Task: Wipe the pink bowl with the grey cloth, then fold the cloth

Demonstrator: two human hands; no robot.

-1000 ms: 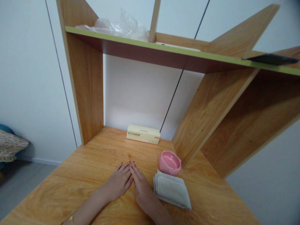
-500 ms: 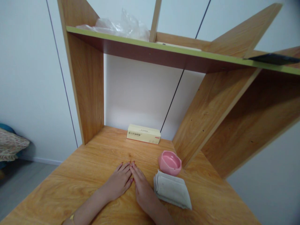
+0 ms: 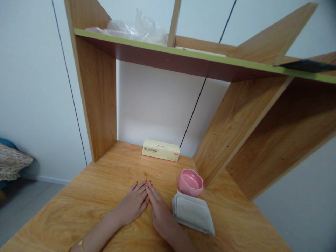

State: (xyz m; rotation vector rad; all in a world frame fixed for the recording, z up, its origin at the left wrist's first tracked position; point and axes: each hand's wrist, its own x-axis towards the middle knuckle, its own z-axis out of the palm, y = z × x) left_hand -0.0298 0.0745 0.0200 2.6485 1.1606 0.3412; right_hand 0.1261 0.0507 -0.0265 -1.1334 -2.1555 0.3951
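My left hand (image 3: 134, 204) lies flat on the wooden desk (image 3: 105, 182), fingers stretched out and holding nothing. Its fingertips meet those of my right hand (image 3: 159, 209), which rests on the desk with its fingers extended and also holds nothing. Just right of my right hand is a folded grey cloth (image 3: 193, 212). Behind the cloth stands a pink ashtray (image 3: 191, 182) with faceted sides. Farther back, against the wall, a long cream-coloured box (image 3: 161, 150) with printed lettering lies on the desk.
A shelf (image 3: 168, 50) with a green edge crosses above the desk, bearing a clear plastic bag (image 3: 139, 31) and a dark flat object (image 3: 309, 65). Upright wooden panels (image 3: 98, 101) bound the desk. At far left, patterned fabric (image 3: 14, 159) shows beyond the desk.
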